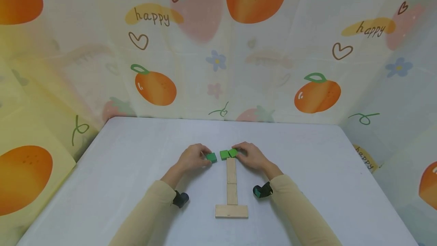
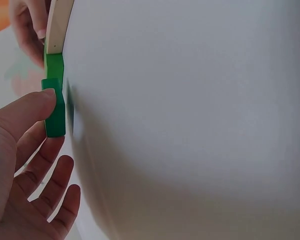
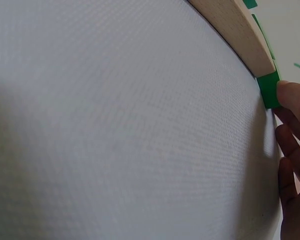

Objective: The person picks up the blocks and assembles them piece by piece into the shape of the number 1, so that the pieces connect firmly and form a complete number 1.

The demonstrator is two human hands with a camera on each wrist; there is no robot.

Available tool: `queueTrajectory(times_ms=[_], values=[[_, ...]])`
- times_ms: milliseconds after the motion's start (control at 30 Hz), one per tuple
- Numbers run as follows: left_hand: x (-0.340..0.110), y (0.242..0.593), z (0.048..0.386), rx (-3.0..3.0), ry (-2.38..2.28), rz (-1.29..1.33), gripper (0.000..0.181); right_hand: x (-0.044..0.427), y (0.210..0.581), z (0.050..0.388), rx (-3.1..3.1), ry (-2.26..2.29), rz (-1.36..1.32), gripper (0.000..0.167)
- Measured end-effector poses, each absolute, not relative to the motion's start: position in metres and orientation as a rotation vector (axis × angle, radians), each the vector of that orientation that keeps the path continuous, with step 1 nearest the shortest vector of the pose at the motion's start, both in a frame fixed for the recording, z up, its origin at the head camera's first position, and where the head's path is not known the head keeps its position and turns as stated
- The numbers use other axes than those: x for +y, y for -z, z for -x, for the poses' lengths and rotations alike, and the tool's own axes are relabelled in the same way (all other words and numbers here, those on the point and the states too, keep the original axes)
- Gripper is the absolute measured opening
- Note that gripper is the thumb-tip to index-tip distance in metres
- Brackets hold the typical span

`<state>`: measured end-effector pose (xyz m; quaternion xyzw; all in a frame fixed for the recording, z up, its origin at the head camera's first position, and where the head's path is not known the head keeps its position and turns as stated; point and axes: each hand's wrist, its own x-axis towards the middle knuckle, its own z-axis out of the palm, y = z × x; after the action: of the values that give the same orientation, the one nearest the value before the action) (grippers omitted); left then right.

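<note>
Between thumb and fingers, my left hand (image 1: 194, 156) pinches a dark green block (image 1: 211, 158), just left of two lighter green blocks. In the left wrist view the thumb lies on this dark green block (image 2: 54, 117). My right hand (image 1: 252, 155) pinches the right-hand light green block (image 1: 233, 152), which sits tilted at the far end of a wooden strip. The right wrist view shows the thumb on that green block (image 3: 270, 91), against the wood. Beside it lies the other light green block (image 1: 224, 155), touched by neither hand as far as I can see.
Two narrow wooden blocks (image 1: 231, 181) lie end to end in a line towards me. A wider wooden block (image 1: 231, 212) lies crosswise at their near end. All rest on a white table (image 1: 307, 155), with a fruit-printed cloth (image 1: 252, 75) behind it.
</note>
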<state>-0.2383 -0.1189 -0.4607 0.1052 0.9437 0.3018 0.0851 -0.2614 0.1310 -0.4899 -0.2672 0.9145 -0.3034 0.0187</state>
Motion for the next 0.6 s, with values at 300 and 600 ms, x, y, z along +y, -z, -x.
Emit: queueTrajectory(times_ms=[300, 600], values=[[-0.108, 0.465, 0.238, 2.823, -0.903, -0.384, 0.031, 0.131, 0.49, 0.262, 2.84, 0.955, 0.825, 0.032], [-0.105, 0.465, 0.238, 2.832, -0.913, -0.373, 0.029, 0.131, 0.49, 0.262, 2.841, 0.968, 0.835, 0.031]])
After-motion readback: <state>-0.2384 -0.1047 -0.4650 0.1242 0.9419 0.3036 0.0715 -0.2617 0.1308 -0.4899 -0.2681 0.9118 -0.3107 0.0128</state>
